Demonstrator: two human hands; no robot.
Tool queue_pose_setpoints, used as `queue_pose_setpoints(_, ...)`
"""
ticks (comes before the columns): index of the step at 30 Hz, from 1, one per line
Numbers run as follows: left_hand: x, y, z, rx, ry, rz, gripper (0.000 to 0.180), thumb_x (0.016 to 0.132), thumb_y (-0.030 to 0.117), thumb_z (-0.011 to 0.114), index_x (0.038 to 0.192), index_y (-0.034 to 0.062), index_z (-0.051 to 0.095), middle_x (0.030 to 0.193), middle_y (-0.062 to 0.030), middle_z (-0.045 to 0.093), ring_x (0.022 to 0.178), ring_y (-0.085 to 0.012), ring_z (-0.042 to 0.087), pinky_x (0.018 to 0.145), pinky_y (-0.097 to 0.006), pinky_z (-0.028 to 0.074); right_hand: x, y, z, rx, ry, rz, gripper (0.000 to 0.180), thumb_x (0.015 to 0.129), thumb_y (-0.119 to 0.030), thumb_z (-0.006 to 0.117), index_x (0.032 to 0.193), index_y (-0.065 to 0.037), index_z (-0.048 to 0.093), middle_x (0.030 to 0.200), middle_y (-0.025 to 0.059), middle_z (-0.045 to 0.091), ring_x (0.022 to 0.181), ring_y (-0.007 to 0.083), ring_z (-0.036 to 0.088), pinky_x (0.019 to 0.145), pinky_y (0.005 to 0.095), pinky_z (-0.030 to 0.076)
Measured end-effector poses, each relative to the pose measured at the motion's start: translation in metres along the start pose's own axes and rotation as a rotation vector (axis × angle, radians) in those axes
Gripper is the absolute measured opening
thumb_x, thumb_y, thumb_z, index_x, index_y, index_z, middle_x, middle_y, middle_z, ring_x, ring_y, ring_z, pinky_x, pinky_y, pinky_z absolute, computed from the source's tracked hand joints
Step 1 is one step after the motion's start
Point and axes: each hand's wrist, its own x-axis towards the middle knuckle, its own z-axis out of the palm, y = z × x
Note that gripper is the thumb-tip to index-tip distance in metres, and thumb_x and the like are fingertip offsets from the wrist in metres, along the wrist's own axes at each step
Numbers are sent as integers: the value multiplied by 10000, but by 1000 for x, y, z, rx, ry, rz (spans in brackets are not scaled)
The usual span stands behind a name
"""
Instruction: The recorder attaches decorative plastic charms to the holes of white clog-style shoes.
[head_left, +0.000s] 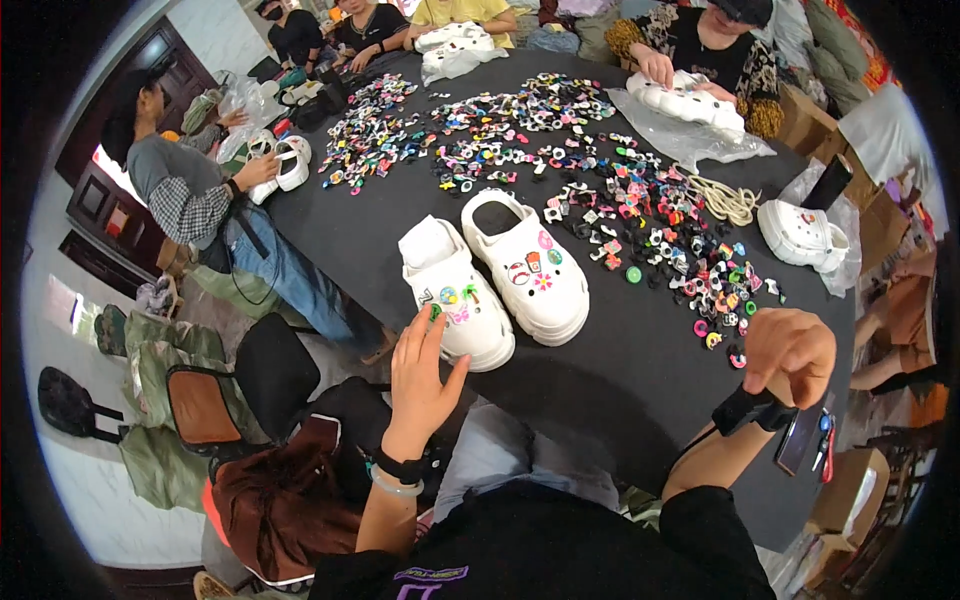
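Note:
Two white clogs stand side by side in front of me, toes toward me. The left clog bears several small charms, among them a palm tree, and white stuffing fills its heel opening. The right clog has charms such as a pink flower and a red one. My left hand lies against the outer side of the left clog's toe, fingers stretched and thumb apart. Over the table's right part my right hand is raised, its fingers curled together; what they hold, if anything, is hidden. Loose shoe charms lie near it.
More charm piles spread across the dark table. At the right are another white clog, a cord bundle, a phone and a small red-and-blue tool. Co-workers handle white clogs around the table. Chairs stand left.

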Motion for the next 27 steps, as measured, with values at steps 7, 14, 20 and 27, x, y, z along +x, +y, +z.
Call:
queue_pose_setpoints(7,-1,1,8,25,-77,-49,580,844,241,631,1309,-33,418,1392,-260,353,1240,-421,389,1017,-469,322,-11,-23,-21,-29,-44,-59,367,845,-349,681,1074,-70,613,845,84,689,706,158,645,562,243,444)
queue_pose_setpoints(14,-4,11,19,-27,33,-26,531,806,158,675,1264,-25,477,1356,-249,407,1194,-402,445,986,-443,369,-22,-33,-33,18,7,-71,290,853,-330,678,1027,-103,629,870,77,693,702,137,653,568,222,439)
queue_pose_setpoints(20,-6,15,12,18,-1,-41,521,796,113,684,1265,-11,495,1365,-235,408,1200,-392,452,974,-422,391,-34,-36,-43,135,23,-128,179,898,-288,623,1023,-161,615,904,86,700,730,148,670,578,226,453)
queue_pose_setpoints(27,1,19,12,22,-64,-97,524,809,143,681,1277,4,490,1378,-220,398,1228,-378,431,991,-420,384,-50,-35,-60,193,154,-151,147,931,-264,564,1054,-185,548,838,50,700,667,119,659,564,216,418)
